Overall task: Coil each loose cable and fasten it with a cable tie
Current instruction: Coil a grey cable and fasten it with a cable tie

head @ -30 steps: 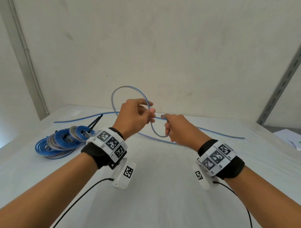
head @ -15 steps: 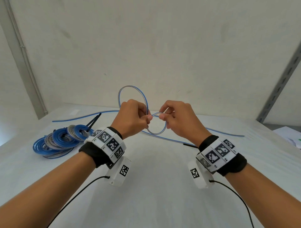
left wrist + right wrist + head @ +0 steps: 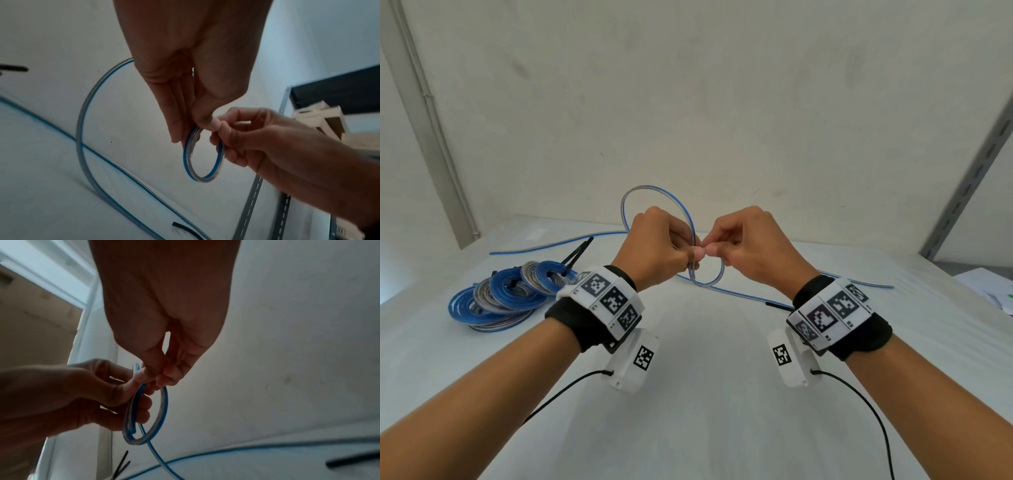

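Above the table [image 3: 688, 394], our left hand [image 3: 657, 245] and right hand [image 3: 748, 245] both pinched the blue-striped cable [image 3: 709, 282], thumbs touching.

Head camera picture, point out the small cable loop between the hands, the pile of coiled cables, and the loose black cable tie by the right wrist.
small cable loop [image 3: 717, 279]: head view, its bottom arc.
pile of coiled cables [image 3: 506, 294]: head view, a blue coil mid-pile.
loose black cable tie [image 3: 779, 306]: head view, mid-strip.

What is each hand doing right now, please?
Left hand: pinches the cable loop.
Right hand: pinches the same cable loop.
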